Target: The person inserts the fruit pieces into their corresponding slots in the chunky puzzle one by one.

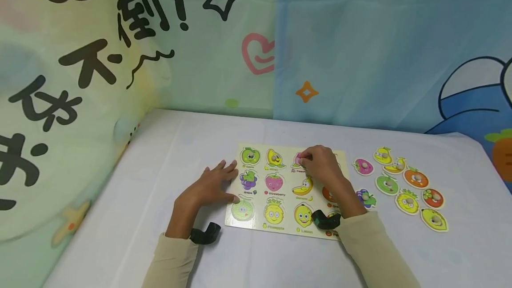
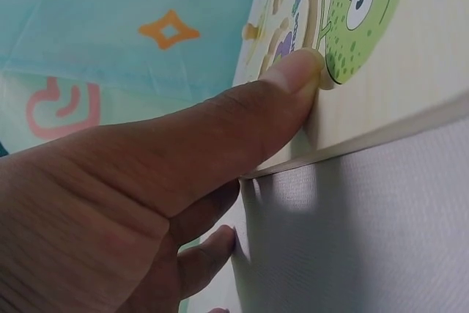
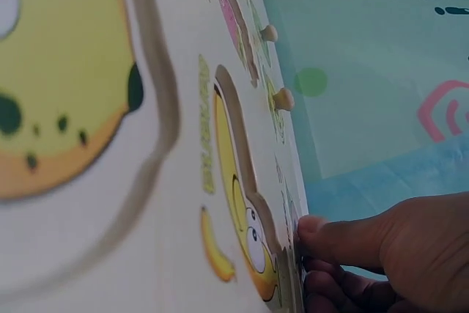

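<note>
Pink piece [image 1: 296, 160] is at the top row of the board [image 1: 259, 208], where I read the right hand [image 1: 323, 163] as probably pinching it, the left hand [image 1: 210, 186] spread-fingered, thumb touching the board.

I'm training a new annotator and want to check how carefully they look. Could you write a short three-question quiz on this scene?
1. Which hand touches the puzzle board by the round green picture in its bottom-left corner?

2. True or false: in the head view, the loose lemon piece lies left of the board.

3. In the head view, which picture is immediately right of the board's strawberry picture?
A) grape picture
B) banana picture
C) apple picture

Key:
1. The left hand.
2. False; it lies to the right.
3. B.
</note>
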`<action>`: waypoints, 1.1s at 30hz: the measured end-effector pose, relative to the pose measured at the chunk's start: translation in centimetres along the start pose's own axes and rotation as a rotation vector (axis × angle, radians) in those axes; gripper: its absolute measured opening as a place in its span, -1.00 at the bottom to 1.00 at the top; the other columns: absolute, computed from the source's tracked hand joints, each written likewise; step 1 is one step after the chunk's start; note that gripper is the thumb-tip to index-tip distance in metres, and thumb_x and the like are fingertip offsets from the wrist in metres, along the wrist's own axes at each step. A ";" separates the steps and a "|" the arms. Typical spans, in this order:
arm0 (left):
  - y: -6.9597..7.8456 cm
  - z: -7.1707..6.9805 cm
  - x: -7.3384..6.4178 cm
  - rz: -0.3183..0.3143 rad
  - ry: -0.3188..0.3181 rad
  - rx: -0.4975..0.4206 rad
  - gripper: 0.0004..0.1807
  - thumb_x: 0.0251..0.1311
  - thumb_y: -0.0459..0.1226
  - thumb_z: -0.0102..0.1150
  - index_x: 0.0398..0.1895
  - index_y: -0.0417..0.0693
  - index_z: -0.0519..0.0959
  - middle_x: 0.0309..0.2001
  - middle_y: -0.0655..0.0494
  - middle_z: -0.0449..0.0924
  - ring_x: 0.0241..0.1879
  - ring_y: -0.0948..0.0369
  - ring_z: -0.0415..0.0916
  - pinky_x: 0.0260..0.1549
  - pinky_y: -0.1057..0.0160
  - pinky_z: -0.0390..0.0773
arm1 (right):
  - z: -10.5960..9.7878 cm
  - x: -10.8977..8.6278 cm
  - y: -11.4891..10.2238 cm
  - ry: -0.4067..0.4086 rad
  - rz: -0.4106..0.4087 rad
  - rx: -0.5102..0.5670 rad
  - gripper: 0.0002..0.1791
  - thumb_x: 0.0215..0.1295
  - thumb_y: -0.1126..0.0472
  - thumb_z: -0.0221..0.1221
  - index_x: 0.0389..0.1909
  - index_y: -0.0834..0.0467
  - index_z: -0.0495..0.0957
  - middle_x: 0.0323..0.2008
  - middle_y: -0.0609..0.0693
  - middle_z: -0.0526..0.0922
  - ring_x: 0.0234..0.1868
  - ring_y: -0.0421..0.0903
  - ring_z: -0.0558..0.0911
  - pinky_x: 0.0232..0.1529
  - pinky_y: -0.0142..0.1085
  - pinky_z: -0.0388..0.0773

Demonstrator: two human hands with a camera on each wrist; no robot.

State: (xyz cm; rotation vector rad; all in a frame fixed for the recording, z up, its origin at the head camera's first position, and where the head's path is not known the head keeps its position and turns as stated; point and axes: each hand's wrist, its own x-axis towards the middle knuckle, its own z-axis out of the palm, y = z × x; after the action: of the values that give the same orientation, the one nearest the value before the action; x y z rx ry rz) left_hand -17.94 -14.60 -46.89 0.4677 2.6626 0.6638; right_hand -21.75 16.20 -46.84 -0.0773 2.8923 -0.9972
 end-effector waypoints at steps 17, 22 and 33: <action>-0.1 -0.2 -0.2 0.002 -0.005 -0.030 -0.09 -0.09 -0.09 0.53 0.40 -0.01 0.35 0.48 0.22 0.09 0.50 0.07 -0.19 0.41 -0.10 -0.24 | -1.3 0.0 1.4 -0.082 -0.014 0.051 -0.61 0.42 0.19 0.12 0.18 0.27 0.53 -0.06 0.19 0.62 -0.06 0.08 0.54 -0.01 -0.02 0.49; 0.2 -0.5 -0.3 0.012 -0.007 -0.026 -0.09 -0.08 -0.10 0.52 0.40 -0.03 0.34 0.48 0.20 0.09 0.50 0.06 -0.19 0.41 -0.11 -0.23 | -2.7 -0.6 2.1 -0.048 -0.036 0.087 -0.59 0.44 0.19 0.05 0.23 0.28 0.49 -0.06 0.21 0.64 -0.10 0.08 0.56 -0.05 -0.02 0.50; 0.1 -0.3 -0.3 0.008 -0.010 -0.027 -0.09 -0.07 -0.10 0.52 0.40 -0.04 0.34 0.48 0.20 0.07 0.50 0.05 -0.19 0.41 -0.11 -0.24 | -4.6 -1.6 3.8 0.010 0.018 0.102 -0.60 0.47 0.15 0.06 0.19 0.29 0.52 0.03 0.27 0.59 0.02 0.17 0.52 0.05 0.08 0.47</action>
State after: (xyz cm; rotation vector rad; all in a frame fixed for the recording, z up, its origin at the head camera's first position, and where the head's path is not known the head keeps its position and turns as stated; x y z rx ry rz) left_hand -17.81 -14.74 -46.52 0.4734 2.6399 0.6973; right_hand -20.70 22.13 -45.45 -0.0392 2.8397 -1.1428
